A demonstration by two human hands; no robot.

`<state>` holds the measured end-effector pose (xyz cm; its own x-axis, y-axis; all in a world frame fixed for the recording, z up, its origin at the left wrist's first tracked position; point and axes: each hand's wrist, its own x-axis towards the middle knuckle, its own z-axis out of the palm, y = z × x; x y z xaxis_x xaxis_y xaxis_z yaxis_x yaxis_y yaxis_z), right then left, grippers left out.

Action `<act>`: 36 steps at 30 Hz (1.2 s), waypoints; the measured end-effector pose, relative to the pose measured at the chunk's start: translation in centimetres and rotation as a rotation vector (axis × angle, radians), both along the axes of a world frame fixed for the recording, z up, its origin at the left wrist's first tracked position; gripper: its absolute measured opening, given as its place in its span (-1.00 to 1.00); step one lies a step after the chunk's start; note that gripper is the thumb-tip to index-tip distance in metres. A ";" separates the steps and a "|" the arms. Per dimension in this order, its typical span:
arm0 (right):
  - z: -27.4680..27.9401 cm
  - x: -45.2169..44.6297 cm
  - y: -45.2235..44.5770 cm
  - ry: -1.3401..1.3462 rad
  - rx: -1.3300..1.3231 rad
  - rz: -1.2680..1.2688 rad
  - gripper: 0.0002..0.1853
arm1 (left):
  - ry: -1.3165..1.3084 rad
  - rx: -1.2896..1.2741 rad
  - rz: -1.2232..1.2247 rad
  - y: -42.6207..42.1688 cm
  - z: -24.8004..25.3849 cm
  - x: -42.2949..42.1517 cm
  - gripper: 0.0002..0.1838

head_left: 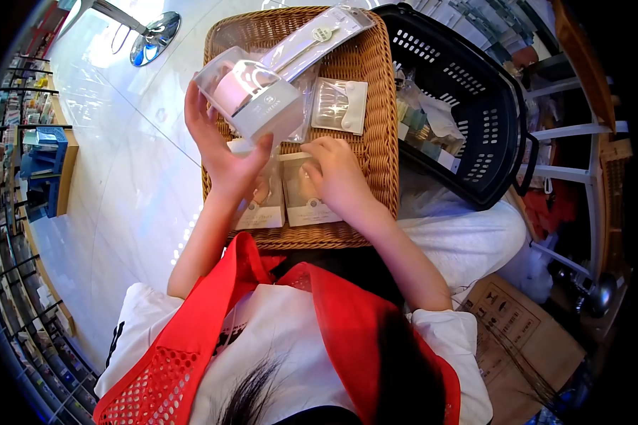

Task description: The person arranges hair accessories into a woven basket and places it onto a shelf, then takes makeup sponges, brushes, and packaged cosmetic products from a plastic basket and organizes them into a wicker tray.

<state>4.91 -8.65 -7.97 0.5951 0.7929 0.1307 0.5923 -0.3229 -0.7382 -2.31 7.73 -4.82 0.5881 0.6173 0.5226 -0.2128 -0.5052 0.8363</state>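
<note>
My left hand [223, 152] grips a clear-and-white box with a pink item inside [252, 95], raised over the left part of a wicker basket [379, 106]. My right hand [337, 173] rests with curled fingers at one of two boxed items [305, 202] near the basket's front edge; its fingertips are partly hidden, so whether it grips the box is unclear. Behind the right hand lies a small clear packet [339, 106]. A long clear package with a round label [315, 42] slants across the basket's far end.
A black plastic basket [503, 120] holding packages stands to the right. Beyond it is a white-framed rack [567, 172]. A cardboard piece [521, 347] lies at lower right. Stocked shelves [21, 248] line the left, and a chrome stand base [156, 39] is on the floor.
</note>
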 end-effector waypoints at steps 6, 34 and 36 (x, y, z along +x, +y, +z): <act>1.1 -1.5 0.5 -0.099 -0.211 -0.274 -0.71 | -0.010 0.003 -0.023 -0.1 0.8 0.6 0.16; 5.5 2.4 -5.3 0.801 0.467 -0.319 -0.08 | 0.664 0.653 -0.562 0.3 6.7 -1.6 0.03; 5.1 2.0 -6.4 0.750 0.374 -0.382 -0.17 | 0.819 0.662 -0.574 0.8 5.3 -2.8 0.05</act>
